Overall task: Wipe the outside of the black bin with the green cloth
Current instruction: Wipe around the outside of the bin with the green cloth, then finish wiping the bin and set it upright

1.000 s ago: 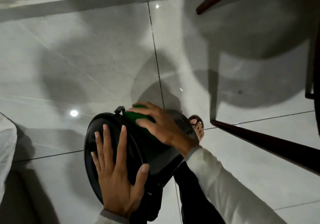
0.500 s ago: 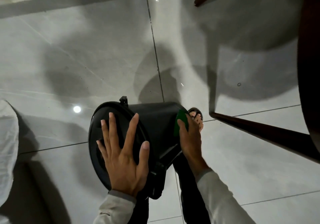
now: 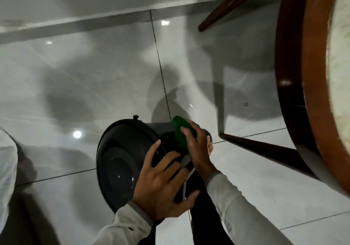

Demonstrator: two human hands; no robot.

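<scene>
The black bin [image 3: 117, 161] is tipped on its side above the tiled floor, its round lid facing me and to the left. My left hand [image 3: 162, 184] grips the lid's right edge and the bin's near side, fingers spread. My right hand [image 3: 197, 146] presses the green cloth [image 3: 180, 133] against the bin's outer wall at its far right end. Only the upper part of the cloth shows past my fingers. Most of the bin's body is hidden behind both hands.
A wooden table with a rounded brown rim [image 3: 303, 74] fills the right side, its dark legs [image 3: 265, 148] slanting down to the floor near the bin. A foot in a sandal [image 3: 209, 140] shows behind my right hand. White fabric [image 3: 7, 161] sits at the left edge.
My right hand has slid the green cloth from the bin's right end up onto its upper wall. My left hand shifted from flat on the lid to its right edge. The view tilted toward the table.
</scene>
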